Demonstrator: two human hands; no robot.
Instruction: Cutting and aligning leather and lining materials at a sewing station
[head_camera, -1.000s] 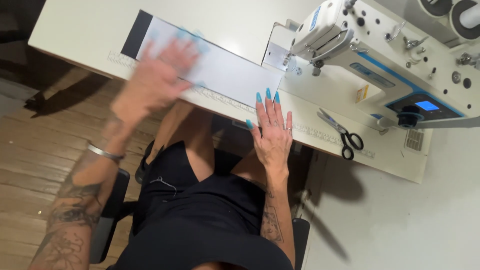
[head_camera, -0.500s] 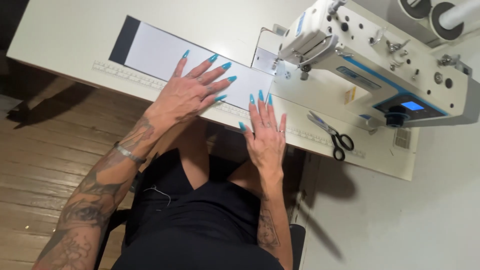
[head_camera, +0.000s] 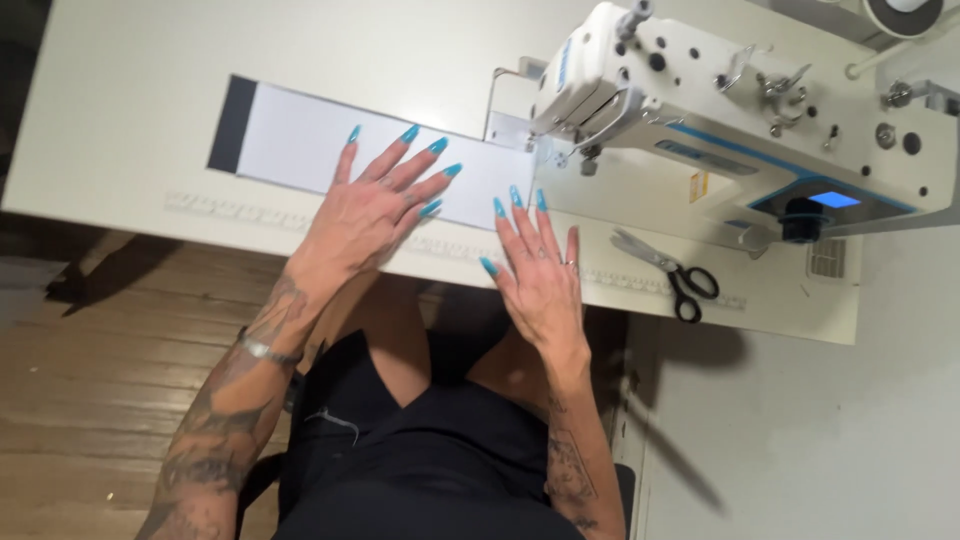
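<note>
A long white strip of fabric (head_camera: 300, 140) with a dark band at its left end lies flat on the white sewing table (head_camera: 130, 100). Its right end reaches under the presser foot of a white sewing machine (head_camera: 720, 110). My left hand (head_camera: 375, 210) rests flat on the strip, fingers spread, nails painted blue. My right hand (head_camera: 540, 270) lies flat at the table's front edge, fingertips touching the strip's right end just before the needle. Neither hand grips anything.
Black-handled scissors (head_camera: 670, 270) lie on the table to the right of my right hand, below the machine arm. A printed ruler strip (head_camera: 230, 210) runs along the table's front edge. Wooden floor (head_camera: 100, 380) shows at the left.
My left hand, blurred and raised a second ago, has come down flat on the fabric strip. My right hand has stayed at the table's front edge.
</note>
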